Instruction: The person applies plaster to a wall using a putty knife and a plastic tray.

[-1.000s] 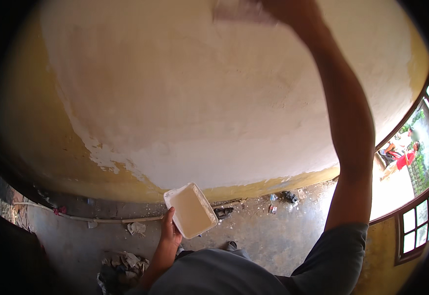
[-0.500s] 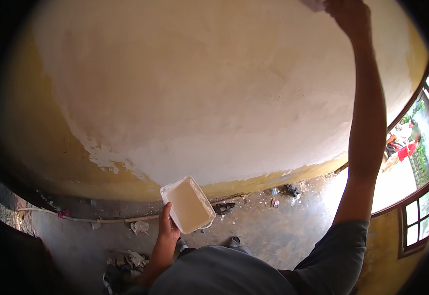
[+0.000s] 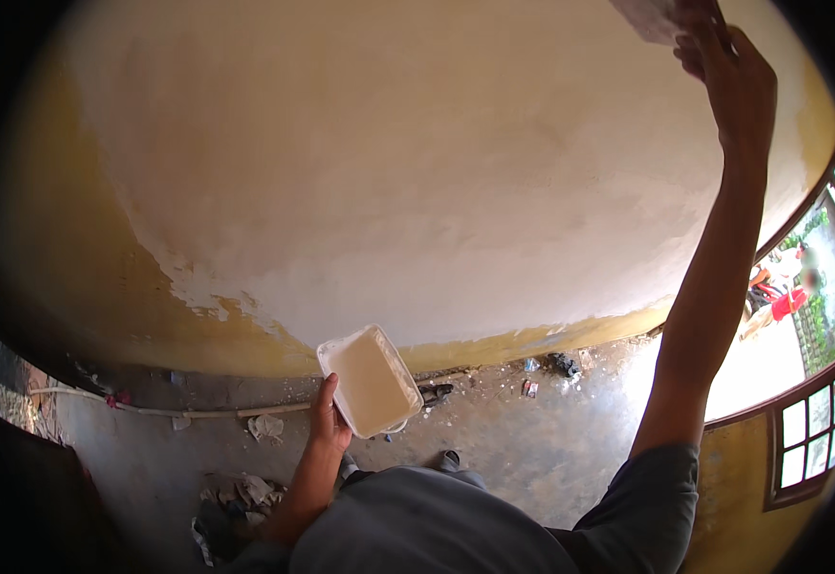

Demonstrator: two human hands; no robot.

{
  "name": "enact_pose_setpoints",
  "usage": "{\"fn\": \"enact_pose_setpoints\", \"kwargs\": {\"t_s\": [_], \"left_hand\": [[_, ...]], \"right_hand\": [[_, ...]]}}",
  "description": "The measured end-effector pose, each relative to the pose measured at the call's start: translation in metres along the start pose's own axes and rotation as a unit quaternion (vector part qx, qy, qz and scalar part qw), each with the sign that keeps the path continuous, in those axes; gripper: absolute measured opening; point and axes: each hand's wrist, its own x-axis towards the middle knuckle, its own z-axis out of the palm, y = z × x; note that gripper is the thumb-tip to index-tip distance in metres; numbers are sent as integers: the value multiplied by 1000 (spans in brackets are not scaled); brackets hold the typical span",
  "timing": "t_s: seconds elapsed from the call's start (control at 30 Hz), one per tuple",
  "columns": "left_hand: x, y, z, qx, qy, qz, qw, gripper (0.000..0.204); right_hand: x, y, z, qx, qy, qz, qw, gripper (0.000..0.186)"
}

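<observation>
My left hand [image 3: 331, 418] grips the side of a white rectangular plastic tub [image 3: 347, 340], its thumb over the rim. A smooth cream-coloured paste [image 3: 372, 387] lies inside. High at the upper right, my right hand [image 3: 738, 91] is closed round a flat, wide putty spreader [image 3: 649, 17], partly cut off by the picture's top edge. The spreader is at the wall [image 3: 417, 191], which carries a broad pale coat with ragged edges over yellow paint; I cannot tell whether the blade touches it.
A pale pipe [image 3: 217, 411] runs along the floor near the wall's foot. Crumpled scraps [image 3: 255, 493] lie at the lower left, and dark debris [image 3: 563, 364] lies by the wall. At the right are a paned window [image 3: 819, 430] and a bright opening with people outside.
My right hand has moved right and slightly down with the spreader, so more of both shows. The tub in my left hand sits slightly higher in the picture.
</observation>
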Motion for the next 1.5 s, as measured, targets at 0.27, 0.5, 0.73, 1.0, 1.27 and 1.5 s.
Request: {"fn": "enact_pose_setpoints", "kwargs": {"t_s": [0.27,0.5,0.73,1.0,1.27,1.5], "left_hand": [[-7,1,-2,29,-31,4,999,46],[-3,-2,4,76,-36,-1,996,42],[-9,-4,15,55,-6,0,998,32],[-4,-9,10,54,-44,-3,998,41],[-2,-15,15,30,-27,3,999,40],[-4,-9,25,10,-67,6,998,39]], "right_hand": [[-287,-55,88,343,-458,279,771,24],[-377,-71,138,229,-487,247,806,49],[-392,-88,151,171,-432,224,857,43],[-412,-92,149,167,-430,211,862,42],[-408,-94,141,131,-376,129,908,41],[-397,-84,137,97,-403,185,891,40]]}}
